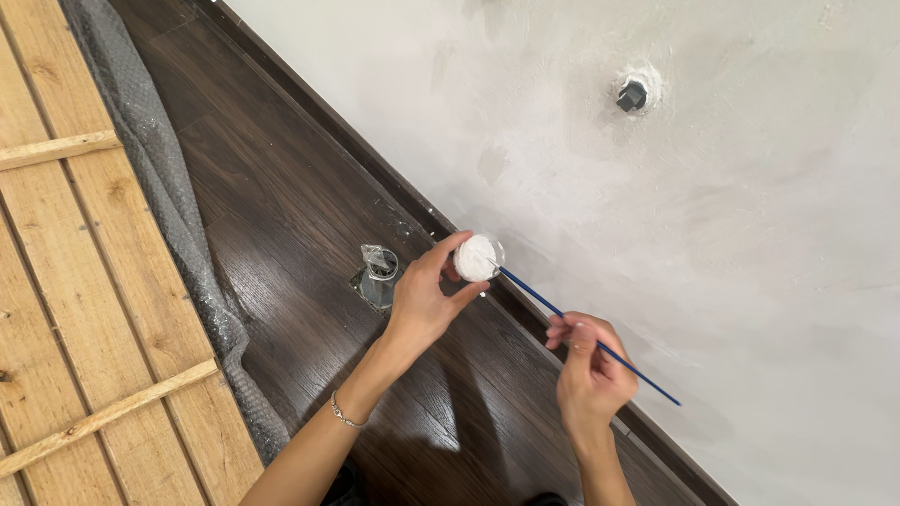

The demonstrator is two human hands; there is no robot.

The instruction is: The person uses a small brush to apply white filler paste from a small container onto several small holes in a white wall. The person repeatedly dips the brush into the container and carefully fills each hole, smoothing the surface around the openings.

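Observation:
My left hand (424,295) holds a small round container (478,257) filled with white paste, gripped between thumb and fingers above the dark floor. A thin bracelet circles that wrist. My right hand (587,370) pinches a slim blue-handled brush (581,334) near its middle. The brush's tip rests in the white paste, and its handle slants down to the right past my fingers. Both hands hover close to the dark baseboard (394,187) at the foot of the wall.
A patchy white plastered wall (712,215) fills the right side, with a dark plug (632,95) set in a patched hole. A clear glass jar (378,277) stands on the dark wood floor (281,234). Grey wrap (159,159) and a pale wooden slatted panel (75,281) lie left.

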